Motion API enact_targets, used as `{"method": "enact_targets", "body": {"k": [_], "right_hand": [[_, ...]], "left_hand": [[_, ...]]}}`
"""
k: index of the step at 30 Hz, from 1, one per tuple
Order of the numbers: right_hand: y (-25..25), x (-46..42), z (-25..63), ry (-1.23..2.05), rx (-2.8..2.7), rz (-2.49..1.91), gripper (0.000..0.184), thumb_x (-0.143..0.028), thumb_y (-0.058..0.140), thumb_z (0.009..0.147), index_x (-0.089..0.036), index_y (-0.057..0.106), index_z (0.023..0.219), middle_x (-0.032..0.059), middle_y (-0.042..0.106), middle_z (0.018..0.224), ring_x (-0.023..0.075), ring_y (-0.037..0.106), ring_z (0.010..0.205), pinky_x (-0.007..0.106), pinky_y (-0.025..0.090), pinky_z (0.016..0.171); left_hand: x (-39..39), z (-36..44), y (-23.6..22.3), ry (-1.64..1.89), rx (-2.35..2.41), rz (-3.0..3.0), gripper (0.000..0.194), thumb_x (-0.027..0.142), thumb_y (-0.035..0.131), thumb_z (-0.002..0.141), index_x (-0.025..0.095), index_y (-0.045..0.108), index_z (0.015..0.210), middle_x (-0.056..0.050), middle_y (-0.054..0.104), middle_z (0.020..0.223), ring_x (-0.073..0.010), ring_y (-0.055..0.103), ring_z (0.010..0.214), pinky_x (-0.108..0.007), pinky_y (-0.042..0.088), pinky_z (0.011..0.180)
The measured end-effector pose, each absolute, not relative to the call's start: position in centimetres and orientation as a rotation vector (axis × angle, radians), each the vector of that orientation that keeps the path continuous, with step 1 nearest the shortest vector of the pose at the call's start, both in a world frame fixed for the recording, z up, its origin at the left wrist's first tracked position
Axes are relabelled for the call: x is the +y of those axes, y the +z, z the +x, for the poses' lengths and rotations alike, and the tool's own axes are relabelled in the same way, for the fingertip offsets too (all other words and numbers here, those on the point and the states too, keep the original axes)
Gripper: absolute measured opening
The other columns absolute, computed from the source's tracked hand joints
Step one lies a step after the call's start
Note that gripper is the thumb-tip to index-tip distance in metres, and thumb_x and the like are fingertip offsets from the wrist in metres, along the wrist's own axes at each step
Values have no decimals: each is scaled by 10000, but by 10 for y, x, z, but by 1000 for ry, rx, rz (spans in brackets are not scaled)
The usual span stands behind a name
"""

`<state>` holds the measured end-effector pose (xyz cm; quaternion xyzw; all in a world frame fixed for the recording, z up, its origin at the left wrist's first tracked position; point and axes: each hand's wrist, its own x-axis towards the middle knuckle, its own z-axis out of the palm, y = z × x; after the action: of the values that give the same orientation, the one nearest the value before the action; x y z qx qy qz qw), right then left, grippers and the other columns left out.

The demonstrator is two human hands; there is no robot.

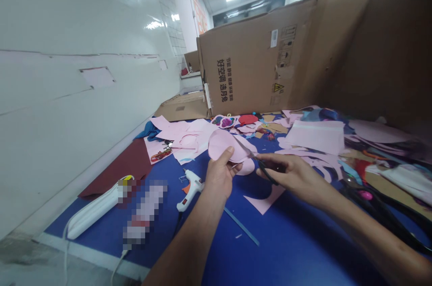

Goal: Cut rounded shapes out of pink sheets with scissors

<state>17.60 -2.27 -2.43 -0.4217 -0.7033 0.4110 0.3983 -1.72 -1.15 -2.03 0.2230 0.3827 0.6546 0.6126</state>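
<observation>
Pinched between the thumb and fingers of my left hand (pixel 221 171) is a rounded piece of pink paper (pixel 221 142), raised above the blue table. My right hand (pixel 290 171) grips a pair of scissors (pixel 266 171) with dark handles. Their blades point up and left along the right edge of the pink piece. Below the scissors a pink offcut (pixel 265 203) with a curved edge lies on the table. A white glue gun (pixel 191 189) rests to the left of my left wrist.
Pink sheets (pixel 194 135) and cut scraps (pixel 315 137) cover the table's far side. Large black-handled shears (pixel 381 205) lie at the right. A tall cardboard box (pixel 253 65) walls off the back. Power strips (pixel 97 209) and a maroon sheet (pixel 118 169) lie at the left.
</observation>
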Motion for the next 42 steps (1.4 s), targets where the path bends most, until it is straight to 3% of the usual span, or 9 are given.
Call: {"method": "enact_targets", "body": {"k": [15, 36, 42], "right_hand": [[-19, -24, 172, 1144, -1711, -1065, 448, -500, 766, 832, -216, 813, 1176, -4, 646, 733, 171, 509, 670, 285, 378, 606], [-12, -26, 169, 1280, -1646, -1114, 606, -677, 807, 737, -214, 819, 1126, 41, 727, 795, 205, 614, 735, 316, 479, 674], [-15, -28, 169, 1361, -1578, -1081, 575, -677, 844, 714, -228, 800, 1071, 54, 745, 840, 217, 638, 764, 325, 499, 700]], "left_hand": [[-11, -18, -21, 1509, 895, 507, 387, 285, 919, 692, 138, 736, 999, -86, 772, 909, -163, 700, 718, -259, 587, 586], [-11, -13, -23, 1560, 920, 476, 407, 275, 933, 646, 143, 729, 972, -50, 739, 853, -148, 684, 678, -251, 568, 577], [-11, -13, -24, 1563, 944, 502, 363, 281, 918, 665, 144, 731, 944, -52, 728, 838, -154, 678, 682, -267, 567, 585]]}}
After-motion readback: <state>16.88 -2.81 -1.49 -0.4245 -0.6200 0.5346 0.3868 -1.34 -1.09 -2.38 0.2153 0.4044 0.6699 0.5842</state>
